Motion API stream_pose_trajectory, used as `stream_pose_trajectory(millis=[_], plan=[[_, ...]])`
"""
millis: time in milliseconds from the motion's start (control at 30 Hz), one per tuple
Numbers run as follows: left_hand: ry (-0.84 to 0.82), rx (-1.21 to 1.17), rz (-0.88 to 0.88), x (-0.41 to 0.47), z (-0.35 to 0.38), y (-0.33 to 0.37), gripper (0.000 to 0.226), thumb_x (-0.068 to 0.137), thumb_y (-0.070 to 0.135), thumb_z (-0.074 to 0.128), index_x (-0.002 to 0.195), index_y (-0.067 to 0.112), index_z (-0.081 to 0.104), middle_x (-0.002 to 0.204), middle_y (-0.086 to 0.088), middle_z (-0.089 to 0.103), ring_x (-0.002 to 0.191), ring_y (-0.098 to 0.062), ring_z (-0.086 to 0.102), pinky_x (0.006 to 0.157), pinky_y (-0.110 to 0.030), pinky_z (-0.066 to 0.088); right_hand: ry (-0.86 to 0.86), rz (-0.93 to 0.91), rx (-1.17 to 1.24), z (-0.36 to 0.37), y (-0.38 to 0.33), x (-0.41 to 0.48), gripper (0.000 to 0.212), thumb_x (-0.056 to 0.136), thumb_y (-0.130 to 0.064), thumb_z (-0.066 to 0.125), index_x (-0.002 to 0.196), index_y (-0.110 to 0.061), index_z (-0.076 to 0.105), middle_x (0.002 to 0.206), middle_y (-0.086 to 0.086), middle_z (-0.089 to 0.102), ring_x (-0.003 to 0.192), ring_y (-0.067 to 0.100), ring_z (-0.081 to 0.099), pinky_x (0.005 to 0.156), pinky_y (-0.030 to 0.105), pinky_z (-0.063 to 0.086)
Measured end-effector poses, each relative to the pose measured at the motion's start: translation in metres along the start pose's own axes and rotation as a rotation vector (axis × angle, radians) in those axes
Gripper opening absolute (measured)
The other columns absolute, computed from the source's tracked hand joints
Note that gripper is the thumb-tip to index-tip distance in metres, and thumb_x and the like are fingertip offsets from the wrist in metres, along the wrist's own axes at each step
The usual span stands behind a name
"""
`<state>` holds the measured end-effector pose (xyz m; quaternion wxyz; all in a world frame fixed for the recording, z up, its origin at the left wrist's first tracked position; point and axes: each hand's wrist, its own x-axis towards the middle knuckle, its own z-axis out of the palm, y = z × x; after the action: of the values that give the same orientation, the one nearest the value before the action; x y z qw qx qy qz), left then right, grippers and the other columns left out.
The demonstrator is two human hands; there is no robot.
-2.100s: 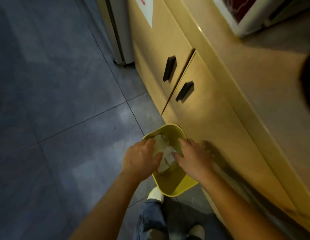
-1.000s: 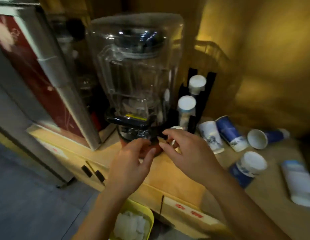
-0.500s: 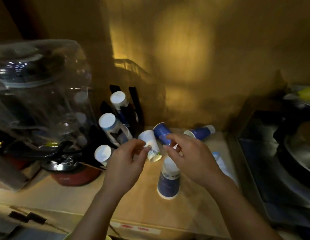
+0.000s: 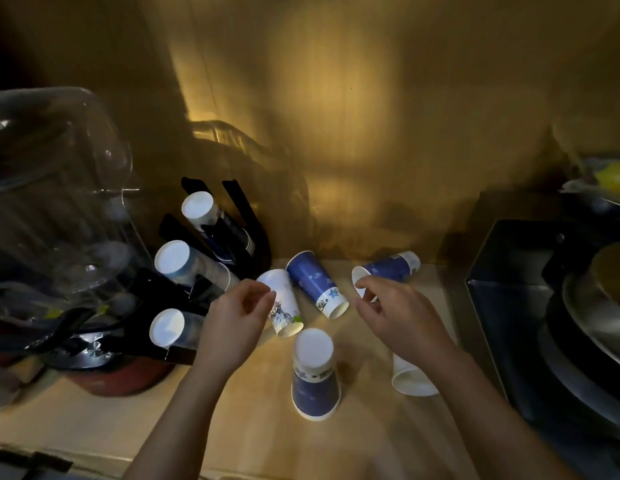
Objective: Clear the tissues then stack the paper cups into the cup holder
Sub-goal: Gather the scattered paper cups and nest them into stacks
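Note:
Several paper cups lie loose on the wooden counter (image 4: 253, 427). A white printed cup (image 4: 284, 308) lies on its side next to my left hand (image 4: 232, 327), whose curled fingers hold nothing. A blue cup (image 4: 317, 284) lies beside it. Another blue cup (image 4: 388, 268) lies further back; the fingertips of my right hand (image 4: 398, 317) hover at its rim without gripping. An upside-down blue cup (image 4: 313, 372) stands in front. A white cup (image 4: 410, 375) lies partly hidden under my right forearm. The black cup holder (image 4: 232, 237) on the left carries three stacks of cups.
A clear blender jar (image 4: 55, 202) on a red base (image 4: 121, 375) fills the left side. A black tray with metal pans (image 4: 551, 323) sits on the right. A wooden back wall (image 4: 336, 116) closes the counter behind.
The tissues went into the yellow bin on the floor. My view then rose to the counter and swung right, and both hands now reach toward the lying cups.

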<state>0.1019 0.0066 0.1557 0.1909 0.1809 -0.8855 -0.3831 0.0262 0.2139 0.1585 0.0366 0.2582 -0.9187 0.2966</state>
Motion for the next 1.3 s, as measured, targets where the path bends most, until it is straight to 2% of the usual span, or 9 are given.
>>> stream_pose_trajectory(millis=[100, 367, 500, 700, 867, 1000, 1100, 1167, 1300], plan=[[-0.068, 0.088, 0.031, 0.018, 0.010, -0.009, 0.014, 0.087, 0.027, 0.059, 0.095, 0.018, 0.067, 0.089, -0.002, 0.071, 0.084, -0.017, 0.063, 0.073, -0.032, 0.049, 0.018, 0.080, -0.018, 0.006, 0.017, 0.010, 0.024, 0.090, -0.035, 0.049, 0.107, -0.019, 0.056, 0.091, 0.002, 0.066, 0.078, 0.020, 0.059, 0.070, 0.037, 0.051], [-0.256, 0.310, 0.085, 0.061, 0.040, -0.049, 0.028, 0.088, 0.014, 0.056, 0.115, 0.012, 0.059, 0.116, -0.013, 0.061, 0.102, -0.030, 0.060, 0.081, -0.037, 0.047, 0.008, 0.244, -0.133, 0.012, 0.056, 0.039, 0.018, 0.088, -0.031, 0.051, 0.090, -0.013, 0.056, 0.088, 0.007, 0.065, 0.083, 0.029, 0.059, 0.066, 0.036, 0.045], [-0.291, 0.467, 0.305, 0.071, 0.050, -0.068, 0.042, 0.074, -0.008, 0.055, 0.114, 0.003, 0.062, 0.118, -0.022, 0.061, 0.104, -0.039, 0.060, 0.081, -0.044, 0.051, 0.034, 0.344, -0.108, 0.027, 0.077, 0.038, 0.017, 0.087, -0.026, 0.052, 0.094, -0.012, 0.059, 0.090, 0.008, 0.065, 0.082, 0.026, 0.060, 0.069, 0.037, 0.049], [-0.464, 0.850, 0.480, 0.072, 0.069, -0.090, 0.082, 0.034, 0.006, 0.093, 0.112, 0.016, 0.068, 0.120, -0.024, 0.064, 0.105, -0.042, 0.064, 0.073, -0.049, 0.057, -0.004, 0.465, -0.280, 0.050, 0.123, 0.027, 0.027, 0.088, -0.028, 0.051, 0.110, -0.012, 0.052, 0.110, 0.011, 0.060, 0.098, 0.026, 0.057, 0.081, 0.036, 0.044], [-0.443, 0.969, 0.450, 0.076, 0.080, -0.100, 0.089, 0.050, 0.014, 0.088, 0.125, 0.024, 0.043, 0.126, -0.030, 0.057, 0.111, -0.047, 0.058, 0.076, -0.054, 0.055, -0.210, 0.661, -0.216, 0.058, 0.148, 0.015, 0.054, 0.086, -0.036, 0.056, 0.128, -0.010, 0.034, 0.126, 0.017, 0.052, 0.112, 0.033, 0.052, 0.090, 0.039, 0.042], [-0.538, 1.051, 0.464, 0.080, 0.093, -0.103, 0.090, 0.030, 0.014, 0.095, 0.115, 0.023, 0.066, 0.122, -0.030, 0.060, 0.107, -0.048, 0.060, 0.074, -0.057, 0.055, -0.290, 0.778, -0.076, 0.065, 0.159, 0.005, 0.066, 0.085, -0.040, 0.058, 0.134, -0.010, 0.026, 0.129, 0.021, 0.048, 0.114, 0.036, 0.051, 0.092, 0.038, 0.042], [-0.540, 1.103, 0.492, 0.083, 0.097, -0.110, 0.089, 0.028, 0.017, 0.095, 0.113, 0.023, 0.068, 0.122, -0.029, 0.060, 0.107, -0.048, 0.060, 0.075, -0.056, 0.054, -0.282, 0.795, -0.046, 0.068, 0.163, 0.004, 0.069, 0.083, -0.040, 0.060, 0.134, -0.009, 0.026, 0.127, 0.022, 0.048, 0.112, 0.036, 0.052, 0.090, 0.037, 0.042], [-0.520, 1.105, 0.516, 0.085, 0.097, -0.115, 0.098, 0.031, 0.021, 0.095, 0.122, 0.026, 0.059, 0.125, -0.028, 0.059, 0.110, -0.047, 0.059, 0.078, -0.057, 0.054, -0.293, 0.778, -0.028, 0.069, 0.165, 0.004, 0.070, 0.082, -0.041, 0.061, 0.134, -0.011, 0.026, 0.126, 0.021, 0.048, 0.111, 0.035, 0.052, 0.089, 0.036, 0.042], [-0.506, 1.068, 0.550, 0.086, 0.097, -0.127, 0.129, 0.040, 0.038, 0.091, 0.143, 0.034, 0.014, 0.129, -0.026, 0.057, 0.116, -0.045, 0.056, 0.086, -0.056, 0.051, -0.303, 0.763, 0.020, 0.074, 0.168, 0.000, 0.071, 0.081, -0.044, 0.061, 0.135, -0.015, 0.025, 0.126, 0.018, 0.048, 0.111, 0.033, 0.051, 0.090, 0.036, 0.042]])
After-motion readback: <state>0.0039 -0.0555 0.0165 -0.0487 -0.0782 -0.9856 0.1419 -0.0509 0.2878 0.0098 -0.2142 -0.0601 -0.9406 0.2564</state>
